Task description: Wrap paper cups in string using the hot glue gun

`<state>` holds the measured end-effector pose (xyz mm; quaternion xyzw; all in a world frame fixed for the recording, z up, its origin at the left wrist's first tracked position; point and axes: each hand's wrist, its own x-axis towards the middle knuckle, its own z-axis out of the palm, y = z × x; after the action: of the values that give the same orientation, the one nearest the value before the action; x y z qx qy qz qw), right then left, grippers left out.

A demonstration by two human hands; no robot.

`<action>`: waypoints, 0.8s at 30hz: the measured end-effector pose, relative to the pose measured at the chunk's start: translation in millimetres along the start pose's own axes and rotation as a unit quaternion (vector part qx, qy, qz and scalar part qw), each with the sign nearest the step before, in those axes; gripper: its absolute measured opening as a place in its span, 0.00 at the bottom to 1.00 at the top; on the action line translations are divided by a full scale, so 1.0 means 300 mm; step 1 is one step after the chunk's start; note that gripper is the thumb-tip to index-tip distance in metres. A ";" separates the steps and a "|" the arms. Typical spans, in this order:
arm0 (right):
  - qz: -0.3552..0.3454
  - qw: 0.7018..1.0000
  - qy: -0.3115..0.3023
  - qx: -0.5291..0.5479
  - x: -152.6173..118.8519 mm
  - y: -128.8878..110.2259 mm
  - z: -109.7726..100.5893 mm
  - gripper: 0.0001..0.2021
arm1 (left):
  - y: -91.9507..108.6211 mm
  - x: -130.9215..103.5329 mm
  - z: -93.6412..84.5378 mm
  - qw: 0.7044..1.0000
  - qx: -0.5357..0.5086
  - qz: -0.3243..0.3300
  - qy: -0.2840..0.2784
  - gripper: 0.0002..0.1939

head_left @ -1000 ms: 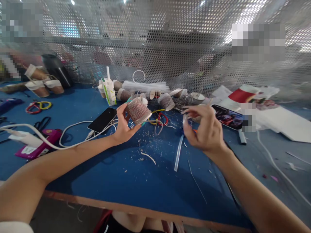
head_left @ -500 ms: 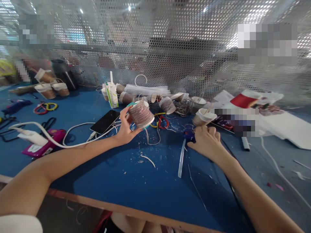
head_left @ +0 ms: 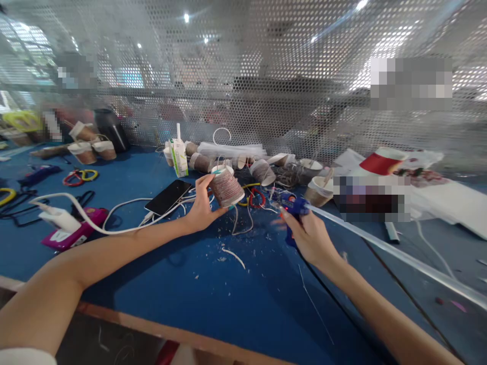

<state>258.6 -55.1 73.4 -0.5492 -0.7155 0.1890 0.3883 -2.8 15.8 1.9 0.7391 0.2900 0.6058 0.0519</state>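
Small white lights (head_left: pixel 186 18) glare high across the hazy mesh screen (head_left: pixel 213 66).

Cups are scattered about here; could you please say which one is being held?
The string-wrapped cup tilted in the left hand; no hand holds another.

The left fingers (head_left: pixel 203 185) hold a cord-wrapped cup (head_left: pixel 227 187) while the right fingers (head_left: pixel 293 224) grip a blue glue gun (head_left: pixel 295 204).

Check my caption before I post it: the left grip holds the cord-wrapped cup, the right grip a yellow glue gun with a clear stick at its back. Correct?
Not quite: the glue gun is blue, not yellow, as the head view shows. The left grip does hold the cord-wrapped cup, and the right grip the glue gun with its clear stick.
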 end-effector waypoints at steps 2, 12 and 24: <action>0.084 0.985 -0.049 0.141 -0.027 -0.032 0.030 0.19 | 0.001 0.000 -0.002 1.000 0.012 0.004 -0.005 0.43; 0.148 0.934 -0.062 0.321 -0.081 -0.081 0.056 0.19 | 0.002 -0.003 -0.008 1.000 0.015 -0.011 -0.023 0.43; -0.060 0.991 -0.045 0.109 -0.118 -0.034 0.065 0.11 | 0.026 -0.001 -0.019 0.999 0.025 0.001 -0.043 0.44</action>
<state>240.6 -88.3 55.9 -0.4507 -0.7388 0.2672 0.4238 -5.3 7.7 6.5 0.7660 0.3012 0.5661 0.0453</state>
